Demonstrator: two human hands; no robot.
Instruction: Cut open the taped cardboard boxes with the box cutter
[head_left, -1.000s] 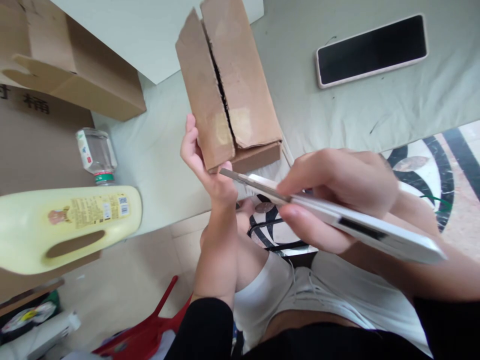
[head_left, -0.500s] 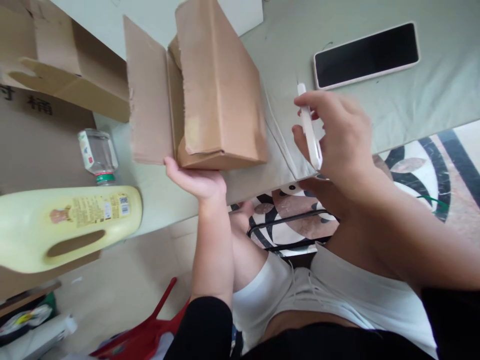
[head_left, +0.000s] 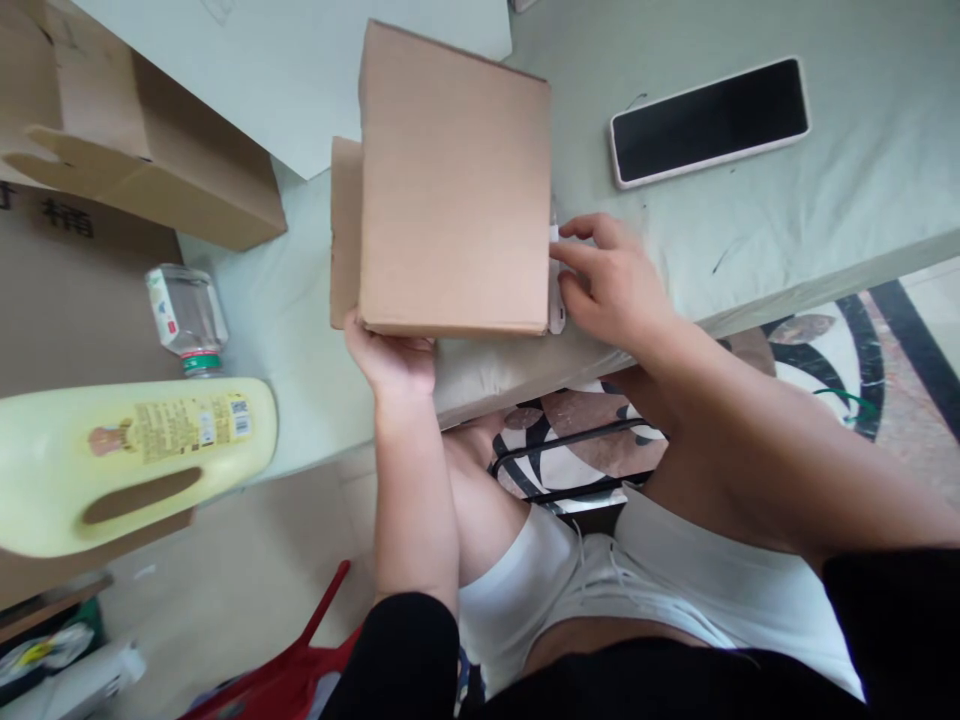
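Observation:
A brown cardboard box (head_left: 455,190) sits tilted near the front edge of the pale green cloth surface, with one flap (head_left: 346,235) sticking out on its left. Under the box's lower left corner is my left hand (head_left: 394,358), gripping it there, its fingers partly hidden by the box. Close to the box's right side, my right hand (head_left: 611,280) pinches a slim white tool (head_left: 556,308), which is partly hidden behind the box edge and fingers.
A phone (head_left: 711,122) lies at the back right. At left are a yellow jug (head_left: 45,450), a clear bottle (head_left: 191,310) and another cardboard box (head_left: 202,150). A white panel (head_left: 300,70) stands behind the held box.
The box has turned, so its open side and wide flap no longer face me and a broad plain side shows. My right hand has brought the white tool left and lower, against the box's side.

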